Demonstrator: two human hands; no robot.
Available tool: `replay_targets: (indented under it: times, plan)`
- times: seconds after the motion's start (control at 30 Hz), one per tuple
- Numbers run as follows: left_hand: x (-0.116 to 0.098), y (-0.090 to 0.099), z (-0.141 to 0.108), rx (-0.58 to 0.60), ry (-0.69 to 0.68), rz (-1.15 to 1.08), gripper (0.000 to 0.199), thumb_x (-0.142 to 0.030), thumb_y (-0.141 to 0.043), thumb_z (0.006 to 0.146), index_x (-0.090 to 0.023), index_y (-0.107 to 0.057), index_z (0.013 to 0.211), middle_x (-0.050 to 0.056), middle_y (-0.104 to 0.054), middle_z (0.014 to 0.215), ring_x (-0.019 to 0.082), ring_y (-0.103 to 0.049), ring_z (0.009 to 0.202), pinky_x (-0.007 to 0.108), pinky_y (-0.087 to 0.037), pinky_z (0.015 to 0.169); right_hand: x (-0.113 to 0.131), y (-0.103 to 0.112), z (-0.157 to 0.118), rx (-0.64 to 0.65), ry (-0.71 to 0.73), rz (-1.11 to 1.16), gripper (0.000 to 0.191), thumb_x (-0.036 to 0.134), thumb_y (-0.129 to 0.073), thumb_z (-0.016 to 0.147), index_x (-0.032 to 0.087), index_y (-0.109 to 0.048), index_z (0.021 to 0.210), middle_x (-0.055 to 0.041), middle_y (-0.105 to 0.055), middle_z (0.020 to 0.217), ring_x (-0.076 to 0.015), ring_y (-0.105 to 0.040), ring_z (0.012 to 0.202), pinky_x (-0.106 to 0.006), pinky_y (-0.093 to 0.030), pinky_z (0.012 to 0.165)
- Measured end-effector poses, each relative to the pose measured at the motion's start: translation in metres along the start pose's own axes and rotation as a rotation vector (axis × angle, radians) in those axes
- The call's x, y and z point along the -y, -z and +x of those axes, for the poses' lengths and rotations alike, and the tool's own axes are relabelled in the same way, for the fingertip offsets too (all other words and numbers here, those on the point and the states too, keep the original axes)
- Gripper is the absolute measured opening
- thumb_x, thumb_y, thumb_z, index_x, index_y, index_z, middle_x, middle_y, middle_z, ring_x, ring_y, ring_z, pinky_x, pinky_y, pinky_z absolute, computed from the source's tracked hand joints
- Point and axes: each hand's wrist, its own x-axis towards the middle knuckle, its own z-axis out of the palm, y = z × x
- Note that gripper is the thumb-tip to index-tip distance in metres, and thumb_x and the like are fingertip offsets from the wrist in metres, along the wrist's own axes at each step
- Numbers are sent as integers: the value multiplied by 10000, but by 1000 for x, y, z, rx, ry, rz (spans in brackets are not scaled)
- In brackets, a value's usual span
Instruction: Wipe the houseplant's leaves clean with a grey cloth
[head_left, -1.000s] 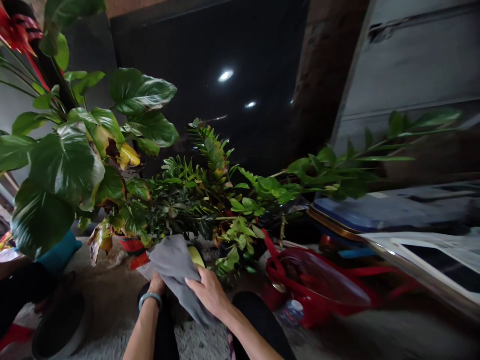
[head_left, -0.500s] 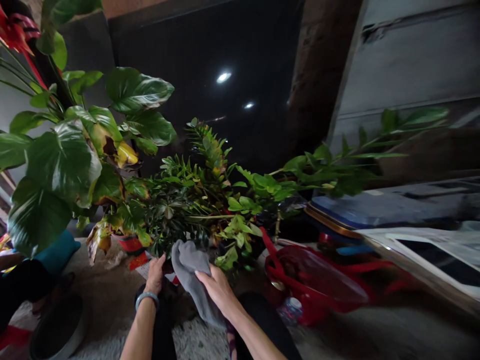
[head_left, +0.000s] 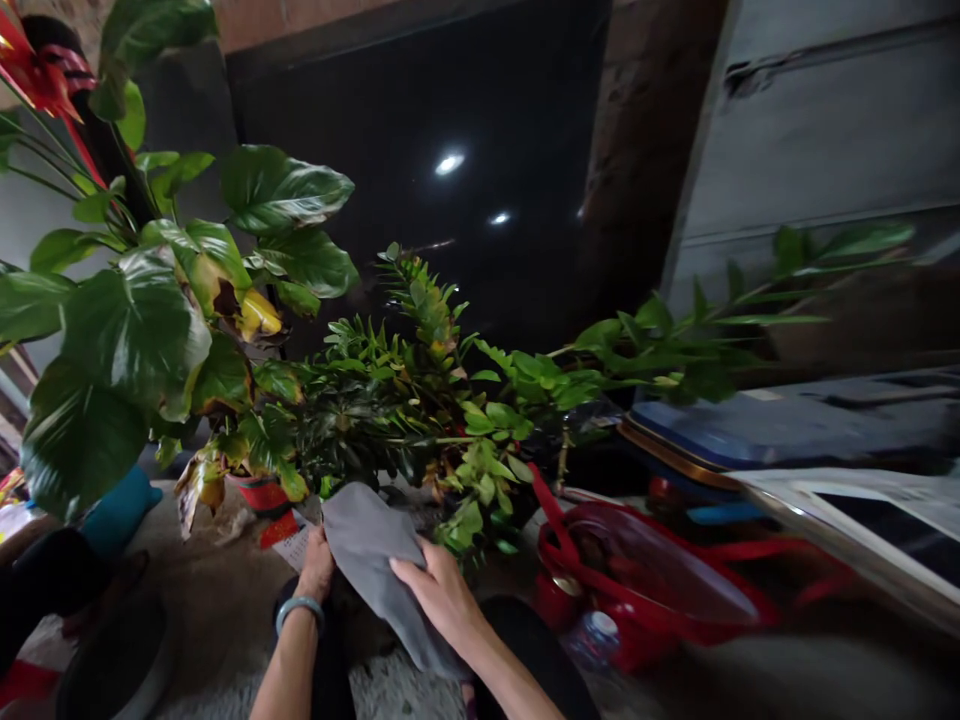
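Note:
A plain grey cloth point(head_left: 375, 545) is spread between my hands, low in front of the plants. My right hand point(head_left: 442, 595) grips its right side, thumb on top and the fingers hidden beneath. At the left edge of the cloth, my left hand point(head_left: 316, 565), with a pale bangle point(head_left: 298, 607) on the wrist, is closed on the border; its fingertips are partly hidden. Just beyond that hand lies a red and white printed packet point(head_left: 289, 535). Leafy green plants point(head_left: 420, 400) stand close behind the cloth.
A red bag point(head_left: 645, 580) stands open on the right, with a plastic bottle point(head_left: 596, 640) beside it. A dark basin point(head_left: 116, 655) sits at lower left, near another person's leg point(head_left: 56, 595). Large leaves point(head_left: 135, 320) hang at left. A blue-edged case point(head_left: 690, 435) lies at right.
The cloth has gone from bunched and folded to spread flatter and wider. Its left edge now meets my left hand, which was apart from it. The view has shifted slightly.

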Motion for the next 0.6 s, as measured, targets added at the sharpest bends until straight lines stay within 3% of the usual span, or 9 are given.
replay_targets:
  times: [0.07,0.17,0.23,0.33,0.4,0.47,0.53,0.6]
  plan:
    - [-1,1,2,-6,0,-46,289,-349,-757,530,-157,-700,738,-1,-629,567,160,-556,563,280,-445,588,0,17,-9,-30,-9,36,376,396,-572,681,181,-737,943,-118,-772,955,-334,-691,951,-409,-510,854]
    - [-2,-1,5,-112,7,-139,305,-326,-746,526,-162,-694,778,-34,-584,531,125,-519,501,262,-438,552,20,35,8,-197,46,92,455,479,-568,715,176,-705,1025,-131,-756,1024,-328,-679,995,-410,-499,894]
    - [-2,-3,6,-170,8,-159,299,-326,-739,525,-170,-686,773,-37,-576,538,124,-528,511,260,-450,552,29,31,30,-295,54,75,488,490,-560,719,156,-682,1053,-169,-733,1088,-338,-651,1069,-423,-472,945]
    - [0,-7,6,-164,18,-147,237,-320,-715,533,-176,-668,715,-25,-590,567,133,-549,532,266,-465,553,16,7,43,-169,-17,59,450,424,-549,711,131,-687,1024,-192,-736,1065,-346,-653,1076,-418,-475,943]
    - [2,-7,4,-149,18,-135,176,-307,-696,538,-178,-634,640,-14,-594,565,138,-547,524,272,-464,547,-6,-8,28,-49,-59,76,428,402,-537,700,129,-706,983,-184,-754,1007,-349,-680,1021,-414,-504,898]
    - [4,-5,1,-168,7,-117,156,-305,-687,546,-180,-614,605,-13,-581,552,141,-537,518,273,-455,542,-28,-10,4,-17,-83,94,430,420,-532,688,143,-718,960,-171,-762,990,-355,-692,994,-431,-521,880]
    - [3,-2,-4,-252,-25,-96,168,-316,-692,565,-182,-637,648,-12,-585,586,148,-548,565,271,-457,575,-38,2,-16,-48,-108,113,435,456,-542,686,178,-721,969,-146,-764,1018,-351,-688,1017,-446,-518,907]
    - [-5,0,-10,-398,-137,-28,204,-341,-696,609,-184,-666,736,12,-634,700,171,-591,684,282,-479,671,-28,22,-22,-109,-96,133,429,490,-575,689,204,-722,972,-119,-769,1016,-338,-687,1023,-438,-516,919]
